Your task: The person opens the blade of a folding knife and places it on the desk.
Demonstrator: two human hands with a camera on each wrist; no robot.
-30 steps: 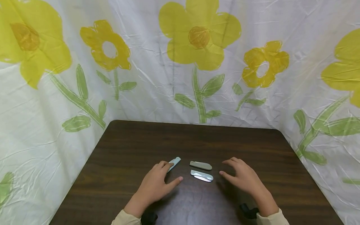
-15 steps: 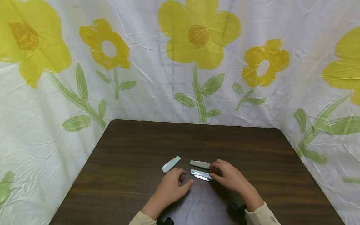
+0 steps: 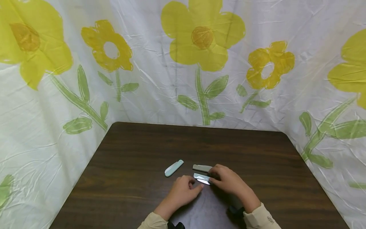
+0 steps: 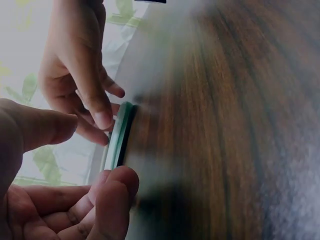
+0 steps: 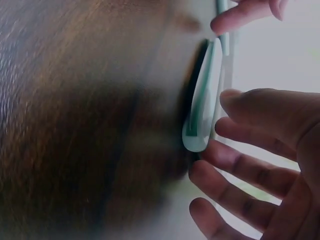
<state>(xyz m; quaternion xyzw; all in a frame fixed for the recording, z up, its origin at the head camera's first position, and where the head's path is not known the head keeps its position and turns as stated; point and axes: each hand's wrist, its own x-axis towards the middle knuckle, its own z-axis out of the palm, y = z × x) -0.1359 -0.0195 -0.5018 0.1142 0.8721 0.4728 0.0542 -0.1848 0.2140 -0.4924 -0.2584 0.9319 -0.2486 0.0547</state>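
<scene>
A pale teal folding knife (image 3: pixel 201 178), with a shiny blade along its near side, lies on the dark table between both hands. My right hand (image 3: pixel 227 180) has its thumb and fingertips right at the knife's right end; in the right wrist view the fingers are spread around that end. My left hand (image 3: pixel 183 192) is bent loosely, its fingertips close to the knife's left end, with the thumb apart in the left wrist view. Behind it lies a grey-beige folding knife (image 3: pixel 201 168), its right end hidden by my right fingers. Another light teal folding knife (image 3: pixel 173 168) lies slanted further left.
The brown wood-grain table (image 3: pixel 137 143) has rounded far corners. A white curtain (image 3: pixel 154 95) printed with yellow flowers hangs behind it and on both sides. Dark camera straps and beige sleeves (image 3: pixel 258 218) show at the wrists.
My left hand has moved off the slanted teal knife and rightward to the middle one. My right hand has moved left to the right ends of the two knives. The knives look unmoved.
</scene>
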